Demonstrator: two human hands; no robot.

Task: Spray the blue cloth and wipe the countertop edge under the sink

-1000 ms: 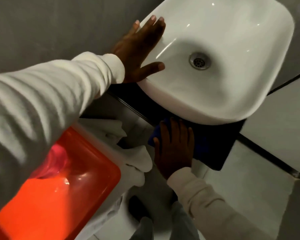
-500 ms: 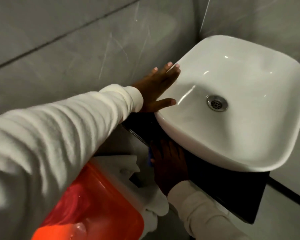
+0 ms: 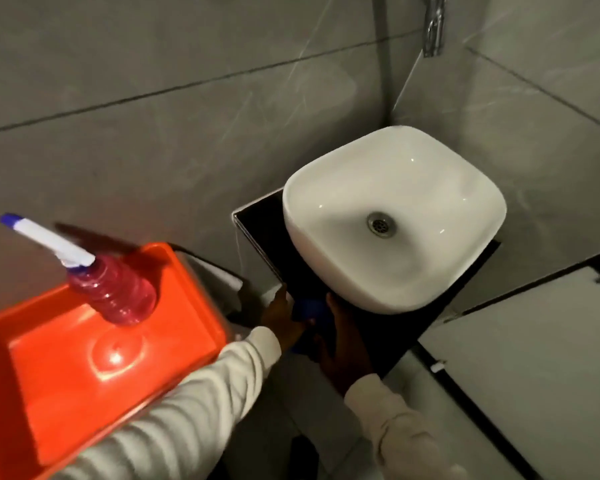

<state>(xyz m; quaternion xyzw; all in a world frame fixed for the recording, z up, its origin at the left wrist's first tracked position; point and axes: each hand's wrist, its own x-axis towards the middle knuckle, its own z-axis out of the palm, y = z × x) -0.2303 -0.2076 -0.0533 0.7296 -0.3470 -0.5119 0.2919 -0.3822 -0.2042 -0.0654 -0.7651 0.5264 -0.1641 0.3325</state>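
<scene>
A white sink (image 3: 395, 220) sits on a small black countertop (image 3: 264, 216) in the tiled corner. Below the sink's front edge, the blue cloth (image 3: 309, 308) shows as a small blue patch between both hands. My left hand (image 3: 279, 315) holds its left side and my right hand (image 3: 343, 344) grips it from the right, against the dark countertop edge. Most of the cloth is hidden by my fingers. A spray bottle (image 3: 108, 289) of pink liquid with a white and blue nozzle stands on an orange tray (image 3: 84, 375) at the left.
Grey tiled walls meet behind the sink, with a chrome tap (image 3: 433, 26) above. White folded cloths (image 3: 222, 275) lie between the tray and the countertop. A white partition with a black frame (image 3: 520, 358) stands at the right. The floor below is pale tile.
My left hand has come off the sink's rim and down to the cloth beside my right hand. The view has pulled back, and the spray bottle and whole tray now show.
</scene>
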